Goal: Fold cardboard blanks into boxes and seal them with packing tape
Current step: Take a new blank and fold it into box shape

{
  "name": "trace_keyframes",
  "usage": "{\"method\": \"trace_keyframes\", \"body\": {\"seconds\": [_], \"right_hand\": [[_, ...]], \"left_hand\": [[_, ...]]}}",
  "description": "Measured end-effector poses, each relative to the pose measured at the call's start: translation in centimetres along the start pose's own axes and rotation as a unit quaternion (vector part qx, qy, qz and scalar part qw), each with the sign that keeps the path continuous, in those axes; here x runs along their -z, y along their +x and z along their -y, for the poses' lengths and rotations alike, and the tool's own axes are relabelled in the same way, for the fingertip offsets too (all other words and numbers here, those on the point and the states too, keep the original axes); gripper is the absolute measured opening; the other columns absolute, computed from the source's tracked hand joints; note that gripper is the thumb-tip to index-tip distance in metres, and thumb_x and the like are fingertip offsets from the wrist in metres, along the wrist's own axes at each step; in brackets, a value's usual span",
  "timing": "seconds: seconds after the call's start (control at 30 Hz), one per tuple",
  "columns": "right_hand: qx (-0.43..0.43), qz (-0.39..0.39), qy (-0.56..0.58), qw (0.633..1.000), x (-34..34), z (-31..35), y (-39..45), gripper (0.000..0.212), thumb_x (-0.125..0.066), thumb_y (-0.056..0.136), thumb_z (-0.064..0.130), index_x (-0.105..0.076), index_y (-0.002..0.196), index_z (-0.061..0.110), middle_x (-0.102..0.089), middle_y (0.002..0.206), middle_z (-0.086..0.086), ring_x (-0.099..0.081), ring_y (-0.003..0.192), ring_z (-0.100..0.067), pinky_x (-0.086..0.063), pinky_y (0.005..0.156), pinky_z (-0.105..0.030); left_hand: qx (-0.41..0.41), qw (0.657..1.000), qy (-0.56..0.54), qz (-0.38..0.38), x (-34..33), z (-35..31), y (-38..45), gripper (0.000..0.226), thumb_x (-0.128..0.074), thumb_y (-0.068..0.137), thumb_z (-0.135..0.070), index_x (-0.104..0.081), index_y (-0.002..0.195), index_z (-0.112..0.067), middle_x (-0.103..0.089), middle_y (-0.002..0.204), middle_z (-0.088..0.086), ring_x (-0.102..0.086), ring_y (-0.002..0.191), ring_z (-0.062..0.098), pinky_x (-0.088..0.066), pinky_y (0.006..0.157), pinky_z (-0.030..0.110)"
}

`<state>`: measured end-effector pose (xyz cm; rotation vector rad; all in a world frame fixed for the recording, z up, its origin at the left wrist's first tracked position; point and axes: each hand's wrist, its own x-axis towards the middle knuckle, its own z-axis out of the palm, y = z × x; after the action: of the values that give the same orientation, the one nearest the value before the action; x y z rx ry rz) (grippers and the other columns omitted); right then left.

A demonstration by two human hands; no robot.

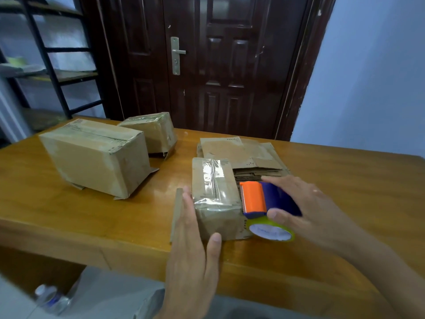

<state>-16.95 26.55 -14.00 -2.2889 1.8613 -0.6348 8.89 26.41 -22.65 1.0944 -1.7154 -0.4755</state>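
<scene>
A small cardboard box (215,194) with clear tape along its top seam stands near the table's front edge. My left hand (192,247) lies flat against the box's left side, fingers straight, thumb on its front face. An open flap (177,212) sticks out under the fingers. My right hand (305,208) grips a blue and orange tape dispenser (259,199) against the box's right side; its clear tape roll (271,231) hangs below. Behind the box lies a stack of flat cardboard blanks (243,153).
Two taped boxes stand on the wooden table (80,215): a large one (96,157) at left and a smaller one (154,132) behind it. A dark door (218,65) and a black shelf rack (50,56) stand beyond. A plastic bottle (49,298) lies below, front left.
</scene>
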Motion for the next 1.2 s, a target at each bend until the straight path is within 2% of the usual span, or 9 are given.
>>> {"method": "trace_keyframes", "body": {"seconds": [0.17, 0.33, 0.43, 0.57, 0.67, 0.73, 0.8, 1.0, 1.2], "right_hand": [[0.003, 0.058, -0.107, 0.993, 0.2, 0.8, -0.8, 0.133, -0.061, 0.062, 0.096, 0.016, 0.159, 0.049, -0.016, 0.162, 0.021, -0.031, 0.137, -0.002, -0.041, 0.106, -0.025], [0.026, 0.032, -0.178, 0.983, 0.6, 0.7, -0.9, 0.12, -0.065, 0.074, 0.084, 0.012, 0.159, 0.048, -0.035, 0.149, 0.018, -0.041, 0.122, -0.005, -0.05, 0.093, -0.024], [0.026, 0.026, -0.161, 0.986, 1.1, 0.7, -1.0, 0.113, -0.068, 0.077, 0.078, 0.005, 0.159, 0.05, -0.037, 0.14, 0.022, -0.039, 0.117, -0.002, -0.048, 0.091, -0.021], [-0.023, 0.071, 0.022, 0.997, 1.7, -0.3, -0.9, 0.104, -0.084, 0.08, 0.054, -0.014, 0.157, 0.057, -0.035, 0.144, 0.034, -0.046, 0.126, 0.002, -0.056, 0.089, -0.021], [-0.04, 0.092, 0.089, 0.991, 2.0, -0.9, -0.6, 0.1, -0.088, 0.08, 0.041, -0.023, 0.154, 0.059, -0.039, 0.145, 0.036, -0.052, 0.125, 0.005, -0.057, 0.088, -0.02], [-0.047, 0.099, 0.113, 0.987, 2.4, -1.0, -0.3, 0.097, -0.088, 0.081, 0.038, -0.026, 0.153, 0.058, -0.044, 0.14, 0.034, -0.056, 0.121, 0.004, -0.059, 0.087, -0.023], [-0.051, 0.108, 0.129, 0.984, 2.7, -0.8, -0.1, 0.098, -0.088, 0.082, 0.035, -0.026, 0.155, 0.056, -0.048, 0.137, 0.032, -0.058, 0.118, 0.006, -0.058, 0.083, -0.02], [-0.054, 0.138, 0.175, 0.973, 2.8, 0.0, 0.4, 0.101, -0.085, 0.073, 0.059, -0.026, 0.155, 0.054, -0.044, 0.146, 0.024, -0.053, 0.124, 0.009, -0.059, 0.089, -0.021], [-0.076, 0.158, 0.191, 0.966, 3.0, -0.1, 0.8, 0.091, -0.084, 0.087, 0.026, -0.029, 0.155, 0.051, -0.035, 0.148, 0.028, -0.046, 0.131, 0.006, -0.058, 0.091, -0.02]], "left_hand": [[-0.023, 0.999, 0.024, 0.009, 0.6, 0.4, 0.5, 0.075, -0.029, 0.106, -0.058, 0.01, 0.166, -0.035, 0.0, 0.174, -0.02, -0.007, 0.161, 0.007, -0.028, 0.124, 0.043], [-0.013, 0.999, 0.023, 0.025, 0.8, 0.5, 0.8, 0.075, -0.031, 0.104, -0.057, 0.005, 0.167, -0.036, -0.003, 0.174, -0.021, -0.009, 0.16, 0.004, -0.023, 0.123, 0.035], [-0.039, 0.998, 0.026, -0.038, 1.2, -0.1, 0.5, 0.07, -0.045, 0.102, -0.043, -0.023, 0.165, -0.023, -0.02, 0.172, -0.008, -0.024, 0.157, 0.011, -0.03, 0.12, 0.028], [-0.022, 0.99, -0.133, -0.04, 0.2, -3.8, -4.2, 0.032, -0.059, 0.089, -0.039, -0.063, 0.121, -0.044, -0.07, 0.12, -0.015, -0.073, 0.096, 0.011, -0.062, 0.079, 0.032], [0.284, 0.89, -0.324, 0.15, -2.4, -7.5, -4.8, 0.058, -0.075, 0.079, -0.041, -0.057, 0.134, -0.043, -0.069, 0.128, -0.011, -0.078, 0.089, 0.021, -0.065, 0.066, 0.045], [0.455, 0.747, -0.451, 0.176, -4.1, -8.3, -3.0, 0.065, -0.074, 0.093, -0.009, -0.045, 0.149, -0.024, -0.063, 0.133, 0.004, -0.077, 0.085, 0.033, -0.066, 0.064, 0.042], [0.502, 0.692, -0.49, 0.172, -4.6, -9.1, -0.5, 0.045, -0.063, 0.099, 0.003, -0.051, 0.137, -0.018, -0.067, 0.124, 0.015, -0.078, 0.085, 0.037, -0.066, 0.071, 0.043], [0.499, 0.712, -0.486, 0.084, -6.2, -10.7, 1.5, 0.037, -0.073, 0.093, 0.001, -0.061, 0.121, -0.021, -0.074, 0.115, 0.008, -0.075, 0.103, 0.024, -0.063, 0.093, 0.042], [0.479, 0.751, -0.45, 0.057, -8.0, -10.3, 1.4, 0.039, -0.068, 0.095, 0.005, -0.059, 0.112, -0.03, -0.07, 0.11, -0.004, -0.069, 0.098, 0.013, -0.059, 0.099, 0.04]]}}
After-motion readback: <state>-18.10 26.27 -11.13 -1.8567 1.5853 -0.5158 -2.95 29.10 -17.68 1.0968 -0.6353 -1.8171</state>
